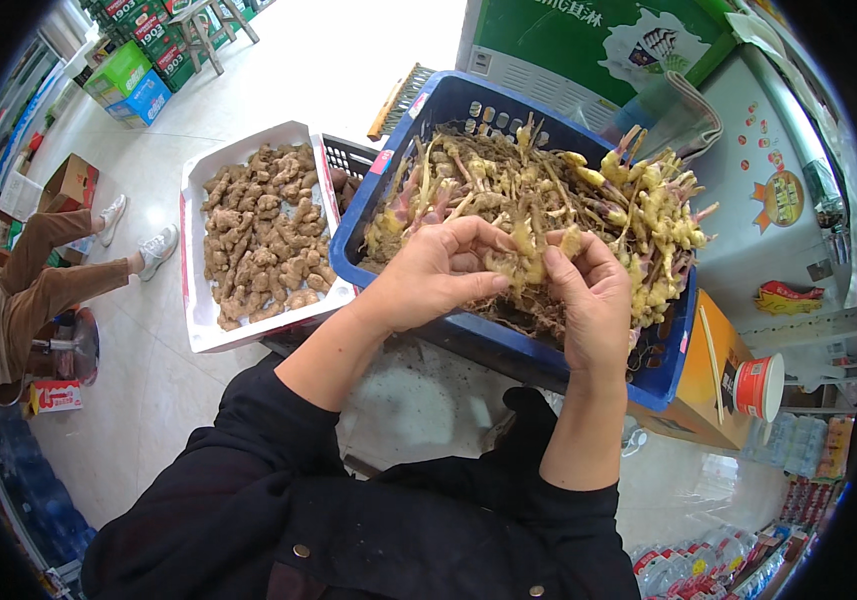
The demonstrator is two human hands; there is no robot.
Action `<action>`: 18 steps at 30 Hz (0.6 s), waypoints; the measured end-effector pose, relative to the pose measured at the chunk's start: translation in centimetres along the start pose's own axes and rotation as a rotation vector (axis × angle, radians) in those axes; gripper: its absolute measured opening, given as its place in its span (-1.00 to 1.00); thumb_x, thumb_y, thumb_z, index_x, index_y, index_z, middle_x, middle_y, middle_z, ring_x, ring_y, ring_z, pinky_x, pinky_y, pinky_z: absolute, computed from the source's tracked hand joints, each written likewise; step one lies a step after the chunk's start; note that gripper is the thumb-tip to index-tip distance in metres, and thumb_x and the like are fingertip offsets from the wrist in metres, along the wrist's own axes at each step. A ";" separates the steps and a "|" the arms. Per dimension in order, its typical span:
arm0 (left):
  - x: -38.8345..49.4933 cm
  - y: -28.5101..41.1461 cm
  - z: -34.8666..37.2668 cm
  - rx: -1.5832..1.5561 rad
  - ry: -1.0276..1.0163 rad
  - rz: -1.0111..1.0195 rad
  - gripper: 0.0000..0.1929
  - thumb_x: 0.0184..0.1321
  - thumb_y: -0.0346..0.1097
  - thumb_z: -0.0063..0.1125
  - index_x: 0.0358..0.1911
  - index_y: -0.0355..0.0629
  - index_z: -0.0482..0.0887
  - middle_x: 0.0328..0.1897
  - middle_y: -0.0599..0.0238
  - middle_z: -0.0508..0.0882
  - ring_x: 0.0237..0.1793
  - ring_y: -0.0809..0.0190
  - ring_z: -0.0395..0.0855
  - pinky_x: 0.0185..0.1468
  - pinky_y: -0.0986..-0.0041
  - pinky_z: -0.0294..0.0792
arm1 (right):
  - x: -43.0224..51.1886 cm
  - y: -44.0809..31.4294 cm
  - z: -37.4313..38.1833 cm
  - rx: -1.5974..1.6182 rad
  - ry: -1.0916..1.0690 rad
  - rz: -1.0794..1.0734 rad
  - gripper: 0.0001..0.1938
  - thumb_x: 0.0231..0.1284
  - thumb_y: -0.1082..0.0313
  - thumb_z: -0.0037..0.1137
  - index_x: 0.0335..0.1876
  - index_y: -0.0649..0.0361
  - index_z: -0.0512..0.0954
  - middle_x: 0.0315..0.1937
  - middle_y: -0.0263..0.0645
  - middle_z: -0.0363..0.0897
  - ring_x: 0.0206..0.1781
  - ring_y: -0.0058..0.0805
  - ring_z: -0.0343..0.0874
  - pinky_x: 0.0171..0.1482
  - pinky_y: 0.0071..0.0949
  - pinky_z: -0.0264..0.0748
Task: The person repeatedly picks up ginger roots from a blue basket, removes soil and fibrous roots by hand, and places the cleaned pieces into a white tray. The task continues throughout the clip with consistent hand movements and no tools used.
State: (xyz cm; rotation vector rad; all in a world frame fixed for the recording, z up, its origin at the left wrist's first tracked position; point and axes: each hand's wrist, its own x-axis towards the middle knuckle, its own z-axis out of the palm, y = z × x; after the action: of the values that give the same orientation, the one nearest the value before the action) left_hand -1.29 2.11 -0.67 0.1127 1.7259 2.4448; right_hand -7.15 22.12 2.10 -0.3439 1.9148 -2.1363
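Observation:
Both my hands are over the near part of a blue plastic crate heaped with fresh ginger rhizomes that carry yellow knobs, pinkish shoots and soil-covered roots. Between my fingers is a piece of yellowish ginger with roots. My left hand grips its left side, thumb pointing right. My right hand pinches its right side between thumb and fingers. Left of the crate, a white foam box holds brown ginger pieces, spread over its bottom.
A dark crate stands between box and blue crate. A green chest freezer stands behind. At right, a cardboard box bears chopsticks and a paper cup. Another person's legs extend from the left. Stacked cartons stand at upper left.

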 end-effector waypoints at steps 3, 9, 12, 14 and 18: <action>0.0 0.3 0.0 -0.033 0.045 -0.005 -0.63 0.38 -0.49 0.33 0.22 -0.27 0.59 0.00 0.30 0.73 0.02 0.41 0.73 0.08 0.58 0.60 | 0.2 0.0 -0.9 0.075 -0.009 0.070 -0.86 0.42 0.43 0.30 -0.01 0.26 0.67 -0.28 -0.47 0.67 -0.25 -0.78 0.53 -0.15 -0.72 0.44; 0.0 0.2 0.1 -0.056 0.077 0.010 -0.62 0.40 -0.46 0.32 0.25 -0.27 0.56 -0.06 0.32 0.73 -0.06 0.43 0.72 0.03 0.60 0.60 | 0.4 -0.6 -1.9 0.023 -0.050 0.123 -0.83 0.44 0.39 0.30 0.00 0.27 0.67 -0.33 -0.50 0.62 -0.30 -0.75 0.49 -0.20 -0.71 0.40; 0.1 0.2 0.1 -0.055 0.064 0.015 -0.55 0.40 -0.43 0.33 0.31 -0.27 0.51 -0.03 0.31 0.73 -0.07 0.42 0.72 0.03 0.59 0.58 | 0.2 -0.7 -2.1 0.097 -0.012 0.067 -0.83 0.46 0.38 0.29 0.02 0.27 0.67 -0.33 -0.49 0.61 -0.31 -0.71 0.51 -0.21 -0.68 0.44; 0.2 0.2 0.2 0.000 0.049 0.062 -0.51 0.40 -0.41 0.35 0.34 -0.27 0.48 -0.01 0.31 0.72 -0.07 0.42 0.71 0.03 0.59 0.57 | 0.1 -0.9 -2.4 0.306 0.005 0.016 -0.83 0.47 0.38 0.29 0.03 0.27 0.66 -0.32 -0.47 0.62 -0.31 -0.68 0.54 -0.22 -0.66 0.47; 0.0 -0.1 0.3 0.029 0.021 0.081 -0.49 0.40 -0.38 0.36 0.34 -0.29 0.46 0.12 0.26 0.67 -0.06 0.43 0.69 0.01 0.60 0.54 | 0.2 -0.6 -2.1 0.398 0.109 0.098 -0.84 0.47 0.39 0.29 0.03 0.27 0.66 -0.30 -0.43 0.66 -0.31 -0.65 0.58 -0.25 -0.65 0.50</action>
State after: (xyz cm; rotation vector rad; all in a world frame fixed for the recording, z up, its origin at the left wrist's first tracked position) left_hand -1.20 2.40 -0.65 0.1632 1.7999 2.4864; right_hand -8.07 24.02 2.51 -0.0545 1.4693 -2.4386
